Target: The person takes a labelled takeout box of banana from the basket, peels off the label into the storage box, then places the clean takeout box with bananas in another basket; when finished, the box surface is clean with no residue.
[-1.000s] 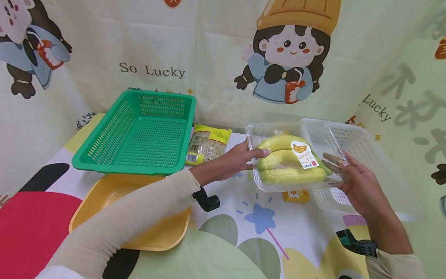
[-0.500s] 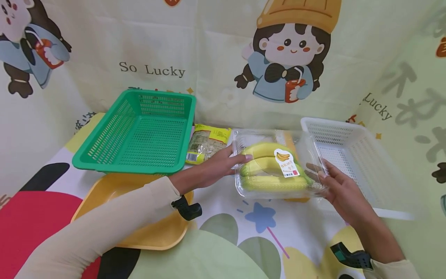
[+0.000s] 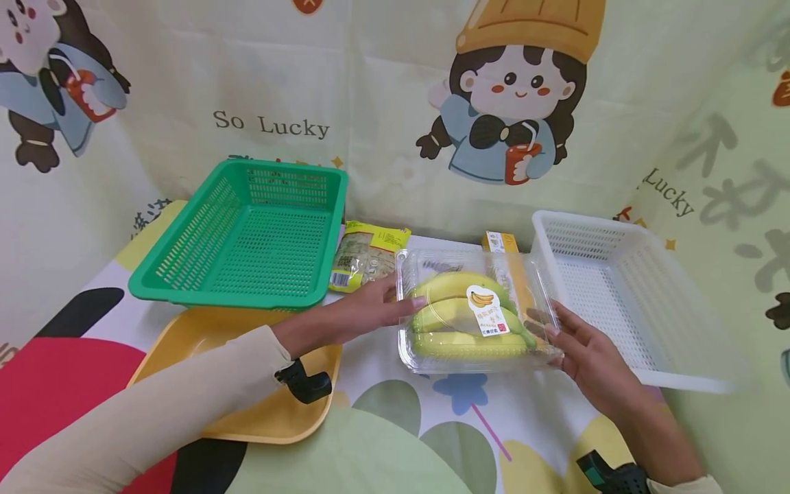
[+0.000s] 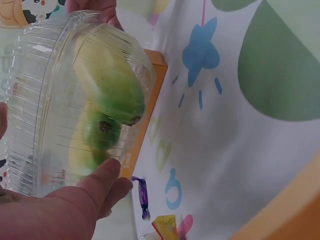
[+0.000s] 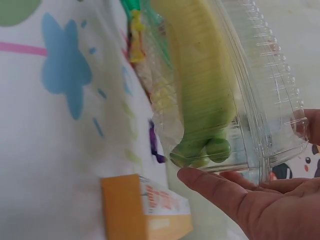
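Observation:
A clear plastic clamshell box [image 3: 404, 343] of yellow-green bananas [image 3: 441, 309] is held above the table by both hands. My left hand [image 3: 364, 309] grips its left side, thumb on top. At the right end my right hand [image 3: 592, 357] pinches the edge; in the right wrist view, fingers [image 5: 215, 192] lie along the lower edge by the banana stems. A white label [image 3: 487, 312] with a banana picture faces up. Beneath and behind the box, partly hidden, is an orange-and-white carton [image 3: 501, 241]. The left wrist view shows a gap between clamshell and tabletop.
Back left stands a green basket [image 3: 265, 240], with a yellow tray [image 3: 290, 418] in front of it. A yellow-topped food packet [image 3: 370, 250] lies beside the basket. At right is a white basket [image 3: 617, 295]. A small purple wrapped piece [image 4: 144, 197] lies on the tablecloth.
Both hands have carried the banana box left and towards me, away from the white basket. More of the white basket and the carton's back end now show.

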`<state>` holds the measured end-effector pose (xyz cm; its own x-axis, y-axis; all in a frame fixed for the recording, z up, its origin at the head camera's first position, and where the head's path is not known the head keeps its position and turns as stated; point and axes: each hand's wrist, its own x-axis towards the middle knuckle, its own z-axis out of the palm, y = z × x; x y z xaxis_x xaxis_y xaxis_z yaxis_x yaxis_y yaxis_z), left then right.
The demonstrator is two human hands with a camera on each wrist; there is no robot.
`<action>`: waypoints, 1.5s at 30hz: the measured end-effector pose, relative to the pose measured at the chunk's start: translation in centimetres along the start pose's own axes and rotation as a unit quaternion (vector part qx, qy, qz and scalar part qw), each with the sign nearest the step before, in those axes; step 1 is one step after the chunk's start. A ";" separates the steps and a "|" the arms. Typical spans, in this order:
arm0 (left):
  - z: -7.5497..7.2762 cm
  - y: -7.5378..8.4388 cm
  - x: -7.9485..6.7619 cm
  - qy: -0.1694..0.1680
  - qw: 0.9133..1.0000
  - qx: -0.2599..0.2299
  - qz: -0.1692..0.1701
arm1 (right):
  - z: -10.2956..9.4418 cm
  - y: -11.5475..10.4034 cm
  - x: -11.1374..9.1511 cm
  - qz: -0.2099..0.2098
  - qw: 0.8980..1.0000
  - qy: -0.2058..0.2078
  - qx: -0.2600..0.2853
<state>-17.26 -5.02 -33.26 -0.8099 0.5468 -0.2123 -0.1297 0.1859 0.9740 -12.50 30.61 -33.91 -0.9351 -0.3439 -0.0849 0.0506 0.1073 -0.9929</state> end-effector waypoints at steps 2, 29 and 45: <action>-0.1 -0.2 -0.3 0.000 1.000 0.001 -0.003 | 0.3 0.3 -0.2 0.020 1.000 0.007 -0.012; -0.3 -1.7 -1.2 0.042 0.993 0.028 -0.110 | 3.9 2.3 0.6 0.047 0.998 0.018 0.032; 0.2 -2.1 -1.0 0.058 0.991 0.037 -0.112 | 4.2 2.9 0.7 0.090 0.996 -0.008 -0.005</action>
<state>-16.04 -5.79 -35.10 -0.8267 0.3883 -0.4073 -0.2749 0.3529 0.8944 -11.55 26.78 -37.22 -0.9051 -0.3335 -0.2638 0.2146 0.1772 -0.9605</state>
